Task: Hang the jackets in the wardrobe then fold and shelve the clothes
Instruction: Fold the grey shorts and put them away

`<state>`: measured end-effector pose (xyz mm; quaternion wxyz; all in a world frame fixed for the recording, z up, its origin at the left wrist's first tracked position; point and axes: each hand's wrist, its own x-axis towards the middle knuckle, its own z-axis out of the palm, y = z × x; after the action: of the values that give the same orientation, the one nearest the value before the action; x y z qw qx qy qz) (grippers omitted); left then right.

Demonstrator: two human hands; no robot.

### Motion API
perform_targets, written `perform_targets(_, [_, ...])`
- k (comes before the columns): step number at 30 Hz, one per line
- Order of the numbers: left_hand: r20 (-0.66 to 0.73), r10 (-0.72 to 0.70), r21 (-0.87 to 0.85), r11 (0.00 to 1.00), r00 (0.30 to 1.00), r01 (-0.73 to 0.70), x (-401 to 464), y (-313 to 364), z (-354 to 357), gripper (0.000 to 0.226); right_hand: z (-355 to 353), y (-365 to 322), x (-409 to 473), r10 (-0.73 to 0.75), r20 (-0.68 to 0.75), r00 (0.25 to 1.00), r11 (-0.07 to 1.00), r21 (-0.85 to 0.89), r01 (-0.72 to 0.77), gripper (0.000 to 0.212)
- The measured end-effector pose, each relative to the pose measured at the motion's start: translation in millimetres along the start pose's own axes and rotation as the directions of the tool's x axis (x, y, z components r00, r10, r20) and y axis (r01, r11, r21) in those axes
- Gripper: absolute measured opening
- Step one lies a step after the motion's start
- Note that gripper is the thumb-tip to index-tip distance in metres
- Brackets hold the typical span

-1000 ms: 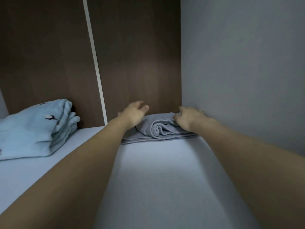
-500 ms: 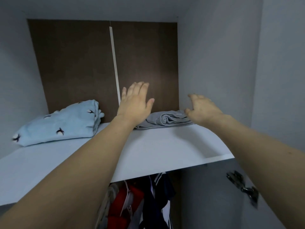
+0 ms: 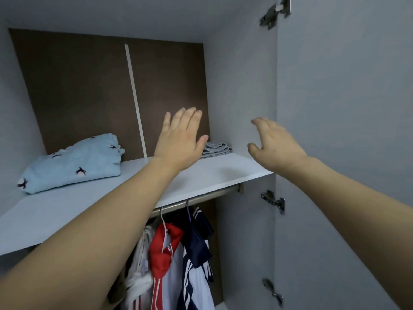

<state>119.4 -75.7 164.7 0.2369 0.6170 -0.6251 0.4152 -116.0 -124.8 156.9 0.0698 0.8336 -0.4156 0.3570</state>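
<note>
A folded grey garment (image 3: 215,149) lies at the back right corner of the white wardrobe shelf (image 3: 207,175). A folded light blue garment with dark bird prints (image 3: 73,163) lies at the shelf's left. My left hand (image 3: 181,142) hovers above the shelf in front of the grey garment, fingers straight, holding nothing. My right hand (image 3: 276,145) hangs in the air near the shelf's right end, fingers relaxed and empty. Below the shelf, a red and white jacket (image 3: 165,260) and a navy and white jacket (image 3: 197,253) hang from the rail (image 3: 214,194).
The open wardrobe door (image 3: 344,153) with metal hinges (image 3: 273,201) stands at the right. A brown back panel (image 3: 89,90) closes the shelf compartment. A pale garment (image 3: 139,260) hangs left of the red jacket.
Both hands have let go of the grey garment and pulled back from the shelf. The view has drawn away from the shelf, showing the rail and the hanging jackets below.
</note>
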Motion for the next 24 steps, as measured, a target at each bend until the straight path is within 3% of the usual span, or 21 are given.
perform_targets(5, [-0.146, 0.01, -0.097, 0.995, 0.989, -0.025, -7.0, 43.0, -34.3, 0.061, -59.4, 11.7, -45.1, 0.007, -0.137, 0.991, 0.997, -0.069, -0.017, 0.063])
perform_targets(11, [-0.33, 0.133, -0.136, 0.973, 0.935, -0.187, -0.8, 129.7, -79.0, 0.062, -133.5, 42.8, -112.7, -0.053, -0.282, 0.958, 0.978, -0.207, -0.007, 0.062])
perform_targets(17, [-0.524, 0.133, -0.257, 0.917, 0.841, -0.305, 11.2, 254.4, -122.5, 0.061, -221.7, 102.4, -201.2, -0.115, -0.446, 0.887, 0.944, -0.327, -0.041, 0.065])
perform_targets(24, [-0.561, 0.146, -0.406, 0.809, 0.815, -0.425, 17.7, 423.5, -167.3, 0.061, -319.2, 193.9, -316.8, -0.007, -0.498, 0.867, 0.895, -0.39, -0.217, 0.072])
